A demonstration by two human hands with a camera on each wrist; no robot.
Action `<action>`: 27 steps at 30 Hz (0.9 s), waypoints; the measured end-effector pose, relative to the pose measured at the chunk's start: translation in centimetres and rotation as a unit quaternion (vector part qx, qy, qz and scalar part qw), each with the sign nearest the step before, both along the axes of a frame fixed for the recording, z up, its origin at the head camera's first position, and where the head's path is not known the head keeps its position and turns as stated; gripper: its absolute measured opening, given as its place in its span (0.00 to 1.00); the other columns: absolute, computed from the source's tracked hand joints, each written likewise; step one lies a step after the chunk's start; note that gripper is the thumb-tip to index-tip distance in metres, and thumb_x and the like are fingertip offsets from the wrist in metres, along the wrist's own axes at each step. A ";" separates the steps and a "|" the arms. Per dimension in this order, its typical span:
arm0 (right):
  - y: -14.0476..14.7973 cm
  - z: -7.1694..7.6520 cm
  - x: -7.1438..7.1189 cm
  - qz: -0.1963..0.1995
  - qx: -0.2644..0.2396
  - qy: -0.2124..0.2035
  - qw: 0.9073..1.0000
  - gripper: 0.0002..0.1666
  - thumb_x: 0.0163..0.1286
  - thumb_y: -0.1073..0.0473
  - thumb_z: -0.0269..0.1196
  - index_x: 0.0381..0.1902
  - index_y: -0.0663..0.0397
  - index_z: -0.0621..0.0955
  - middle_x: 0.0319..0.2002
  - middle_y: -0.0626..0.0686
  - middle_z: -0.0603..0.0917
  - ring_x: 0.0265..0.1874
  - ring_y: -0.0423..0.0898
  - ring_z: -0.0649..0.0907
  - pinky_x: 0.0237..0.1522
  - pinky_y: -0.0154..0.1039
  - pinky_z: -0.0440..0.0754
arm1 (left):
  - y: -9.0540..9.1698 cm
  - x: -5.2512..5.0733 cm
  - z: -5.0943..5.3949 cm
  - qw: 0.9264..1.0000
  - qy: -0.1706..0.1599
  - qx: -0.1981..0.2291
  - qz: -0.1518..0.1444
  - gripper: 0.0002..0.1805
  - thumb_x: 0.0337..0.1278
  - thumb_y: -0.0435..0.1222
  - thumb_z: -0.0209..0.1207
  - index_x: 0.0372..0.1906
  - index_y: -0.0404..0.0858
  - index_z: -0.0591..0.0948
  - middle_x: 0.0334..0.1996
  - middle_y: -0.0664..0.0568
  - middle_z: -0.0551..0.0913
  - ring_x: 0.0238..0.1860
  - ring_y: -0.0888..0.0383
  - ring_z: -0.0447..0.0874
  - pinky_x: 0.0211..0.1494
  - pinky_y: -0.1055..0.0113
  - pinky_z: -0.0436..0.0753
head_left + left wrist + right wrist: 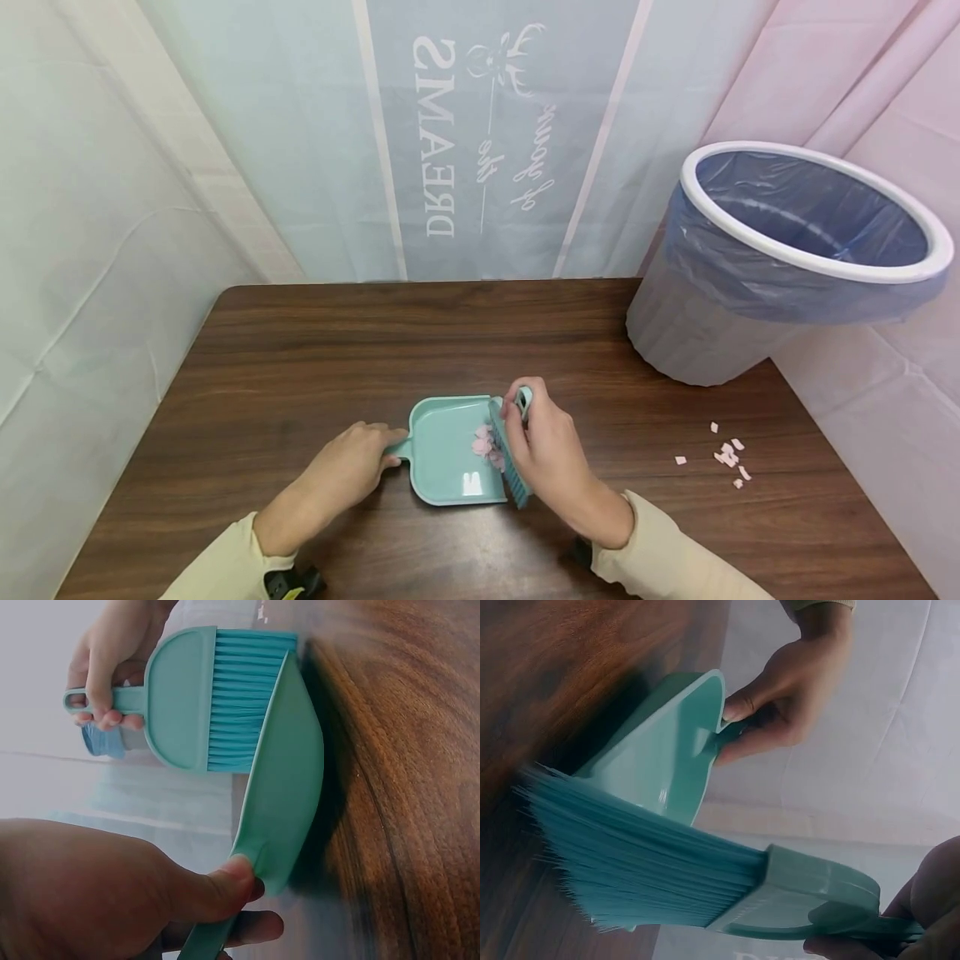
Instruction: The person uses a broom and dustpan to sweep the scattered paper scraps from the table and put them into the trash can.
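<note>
My left hand (351, 463) pinches the short handle of a mint-green dustpan (447, 450) lying on the table, thumb on top in the left wrist view. In my right hand (551, 446) is the handle of a matching small hand brush (510, 467), its teal bristles (247, 697) at the pan's open right edge. Pink paper scraps (486, 444) lie inside the pan beside the bristles. In the right wrist view the bristles (645, 855) hide part of the pan's mouth, and the left hand (795, 694) grips the far end.
More pale pink scraps (727, 454) lie loose on the dark wooden table (375, 342) toward the right. A grey trash bin (690, 321) with a white rim and blue liner stands at the back right corner. A printed curtain (300, 125) hangs behind the table.
</note>
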State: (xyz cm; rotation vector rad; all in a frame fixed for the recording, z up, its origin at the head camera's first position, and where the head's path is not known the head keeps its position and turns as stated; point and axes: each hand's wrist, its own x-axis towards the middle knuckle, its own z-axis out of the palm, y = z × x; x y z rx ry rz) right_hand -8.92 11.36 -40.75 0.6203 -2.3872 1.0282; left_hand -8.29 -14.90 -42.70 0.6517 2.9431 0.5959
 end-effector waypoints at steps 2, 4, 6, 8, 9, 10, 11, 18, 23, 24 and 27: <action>-0.2 0.0 0.1 0.000 -0.001 0.002 1.000 0.12 0.69 0.75 0.60 0.43 0.57 0.72 0.27 0.45 0.77 0.19 0.30 0.66 0.18 0.26 0.69 | 0.0 0.0 0.0 1.000 0.000 0.001 -0.001 0.16 0.51 0.30 0.72 0.48 0.35 0.87 0.37 0.49 0.88 0.39 0.49 0.86 0.46 0.51 0.84; -0.3 0.0 0.3 0.002 -0.003 0.006 1.000 0.12 0.69 0.75 0.60 0.42 0.57 0.72 0.27 0.45 0.77 0.18 0.30 0.65 0.17 0.25 0.68 | 0.0 0.0 -0.1 1.000 0.002 0.002 -0.002 0.16 0.51 0.30 0.72 0.48 0.35 0.87 0.37 0.49 0.88 0.39 0.49 0.86 0.46 0.51 0.84; -0.4 0.0 0.3 0.002 -0.006 0.014 1.000 0.12 0.68 0.76 0.60 0.42 0.57 0.72 0.29 0.46 0.78 0.19 0.31 0.67 0.18 0.25 0.68 | 0.0 0.0 -0.1 1.000 0.004 0.002 -0.003 0.16 0.51 0.30 0.72 0.48 0.36 0.87 0.37 0.49 0.88 0.39 0.49 0.86 0.46 0.51 0.84; -0.5 0.0 0.3 0.004 -0.014 0.021 1.000 0.12 0.68 0.76 0.60 0.43 0.58 0.72 0.29 0.47 0.79 0.20 0.32 0.70 0.19 0.24 0.70 | 0.0 -0.1 -0.2 1.000 0.007 0.002 -0.004 0.16 0.51 0.30 0.72 0.48 0.36 0.87 0.37 0.49 0.88 0.38 0.49 0.85 0.46 0.51 0.84; -0.5 0.0 0.3 0.005 -0.018 0.023 1.000 0.12 0.69 0.76 0.60 0.43 0.58 0.72 0.30 0.47 0.80 0.21 0.32 0.72 0.21 0.25 0.72 | 0.0 -0.1 -0.2 1.000 0.008 0.002 -0.004 0.16 0.52 0.30 0.72 0.48 0.36 0.87 0.37 0.49 0.88 0.38 0.49 0.85 0.45 0.51 0.84; -0.5 0.0 0.3 0.007 -0.024 0.023 0.999 0.12 0.69 0.77 0.59 0.43 0.58 0.72 0.31 0.48 0.80 0.22 0.33 0.74 0.22 0.25 0.74 | 0.0 -0.1 -0.2 1.000 0.009 0.003 -0.005 0.16 0.52 0.30 0.72 0.47 0.36 0.87 0.37 0.49 0.88 0.38 0.49 0.85 0.45 0.51 0.84; -0.5 0.0 0.2 0.011 -0.031 0.021 0.999 0.12 0.69 0.77 0.59 0.43 0.59 0.71 0.31 0.48 0.80 0.23 0.34 0.76 0.23 0.25 0.76 | 0.0 -0.1 -0.2 1.000 0.011 0.003 -0.008 0.16 0.51 0.30 0.73 0.47 0.36 0.87 0.37 0.49 0.87 0.37 0.49 0.85 0.44 0.52 0.84; -0.1 0.2 -0.1 0.046 -0.099 0.022 0.994 0.12 0.70 0.79 0.55 0.44 0.61 0.70 0.35 0.51 0.82 0.31 0.44 0.84 0.28 0.28 0.81 | -0.2 0.0 -0.3 1.000 -0.002 0.008 -0.003 0.17 0.53 0.30 0.72 0.50 0.35 0.87 0.37 0.48 0.88 0.40 0.47 0.86 0.46 0.51 0.85; 0.8 0.4 -0.7 0.039 -0.099 0.051 0.993 0.13 0.68 0.82 0.54 0.44 0.64 0.70 0.35 0.54 0.82 0.34 0.46 0.85 0.28 0.26 0.78 | -0.2 0.1 -0.3 1.000 -0.007 0.011 0.003 0.17 0.53 0.30 0.72 0.50 0.35 0.86 0.38 0.48 0.88 0.41 0.46 0.86 0.46 0.51 0.85; 1.0 0.4 -0.8 0.035 -0.096 0.053 0.993 0.13 0.68 0.82 0.54 0.44 0.65 0.70 0.35 0.54 0.82 0.34 0.46 0.85 0.28 0.26 0.78 | -0.2 0.1 -0.4 1.000 -0.008 0.012 0.003 0.17 0.53 0.30 0.72 0.50 0.35 0.86 0.38 0.48 0.88 0.41 0.46 0.86 0.46 0.50 0.85; 1.5 0.3 -1.0 0.027 -0.089 0.058 0.994 0.13 0.68 0.82 0.54 0.44 0.65 0.70 0.34 0.55 0.82 0.34 0.47 0.85 0.26 0.26 0.76 | -0.3 0.2 -0.5 1.000 -0.011 0.014 0.003 0.17 0.54 0.31 0.72 0.50 0.35 0.86 0.37 0.49 0.87 0.41 0.46 0.86 0.46 0.50 0.85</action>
